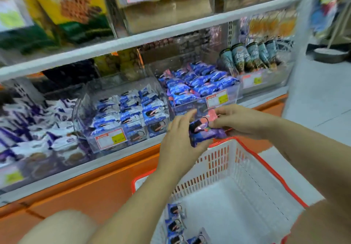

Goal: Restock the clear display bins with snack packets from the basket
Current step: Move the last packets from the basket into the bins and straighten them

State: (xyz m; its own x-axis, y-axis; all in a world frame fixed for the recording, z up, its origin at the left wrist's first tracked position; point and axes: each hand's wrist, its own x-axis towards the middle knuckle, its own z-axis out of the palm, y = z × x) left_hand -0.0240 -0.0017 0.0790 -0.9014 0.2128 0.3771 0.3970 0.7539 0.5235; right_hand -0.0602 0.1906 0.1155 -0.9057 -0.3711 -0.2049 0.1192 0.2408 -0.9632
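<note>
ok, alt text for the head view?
The left hand and right hand hold a small bundle of purple snack packets above a white, orange-rimmed basket, in front of clear display bins filled with blue packets. A few more packets lie in the basket's near corner.

Both bare forearms reach forward and converge (the right one a little higher). The left hand [178, 139] and right hand [241, 120] curl their fingers round packets [204, 132] held between them.

White shelving [152, 35] on an orange base [85, 192]; pale tiled floor [322, 95] beside it.
</note>
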